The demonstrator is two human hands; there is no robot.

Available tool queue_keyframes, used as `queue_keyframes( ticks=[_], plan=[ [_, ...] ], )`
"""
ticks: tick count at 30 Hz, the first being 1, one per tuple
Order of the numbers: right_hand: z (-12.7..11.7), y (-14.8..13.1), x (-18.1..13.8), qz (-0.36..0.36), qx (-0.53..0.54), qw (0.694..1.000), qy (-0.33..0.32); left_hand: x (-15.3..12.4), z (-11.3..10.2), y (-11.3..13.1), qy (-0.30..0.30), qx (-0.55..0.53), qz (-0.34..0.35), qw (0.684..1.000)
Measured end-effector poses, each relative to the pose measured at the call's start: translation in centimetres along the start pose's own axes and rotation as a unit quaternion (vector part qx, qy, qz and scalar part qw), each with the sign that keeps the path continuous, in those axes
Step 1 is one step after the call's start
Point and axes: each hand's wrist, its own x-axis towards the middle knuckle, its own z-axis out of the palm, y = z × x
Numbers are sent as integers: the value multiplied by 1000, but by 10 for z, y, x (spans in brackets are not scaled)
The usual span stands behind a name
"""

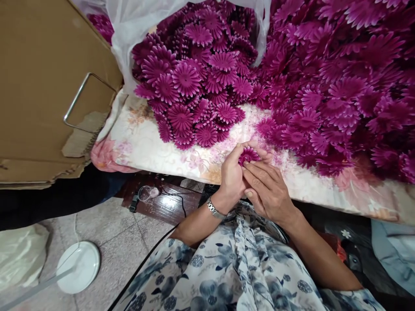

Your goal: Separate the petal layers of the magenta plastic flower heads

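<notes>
A single magenta fabric flower [248, 154] is held between both hands at the near edge of the table. My left hand [231, 177], with a metal watch at the wrist, curls its fingers round the flower's left side. My right hand [267, 188] lies over the left, its fingers pressed against the flower's lower right side. Behind them lies a big heap of the same magenta flowers [327, 86], and more spill from an open clear plastic bag [129, 26].
A floral-printed cloth [145, 142] covers the table. A brown cardboard box [42, 86] with a metal wire handle [79, 99] stands at the left. On the tiled floor lies a white round lid [78, 265] and a pale bag [19, 255]. A black cable [152, 250] runs across my lap.
</notes>
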Motion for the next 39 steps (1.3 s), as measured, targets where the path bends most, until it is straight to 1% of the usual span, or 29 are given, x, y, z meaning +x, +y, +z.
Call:
queue_keyframes(
  ticks=[4, 8, 10, 13, 15, 18, 21, 27, 32, 36, 39],
  plan=[
    [-2, 4, 8, 45, 112, 992, 24, 4, -4, -8, 17, 72, 48, 996],
    [2, 12, 17, 70, 150, 986, 13, 10, -9, -16, 40, 77, 72, 994],
    [6, 16, 20, 65, 153, 986, 11, 12, -12, -19, 40, 95, 104, 989],
    [11, 22, 20, 47, 149, 988, 17, 12, -15, -21, 10, 120, 138, 983],
    [13, 24, 19, 36, 147, 988, 23, 11, -14, -21, 2, 134, 151, 979],
    [14, 26, 17, 23, 150, 988, 29, 10, -12, -20, 5, 155, 162, 975],
    [14, 27, 17, 16, 154, 987, 30, 9, -11, -21, 0, 155, 168, 974],
    [12, 25, 19, 12, 146, 989, 34, 10, -11, -22, -5, 144, 160, 977],
    [12, 23, 17, -1, 104, 993, 56, 8, -11, -19, -10, 142, 149, 979],
    [14, 19, 16, -27, 68, 995, 62, 6, -11, -14, -19, 115, 113, 987],
    [12, 15, 18, -35, 48, 997, 46, 4, -10, -8, -23, 71, 69, 995]
  ],
)
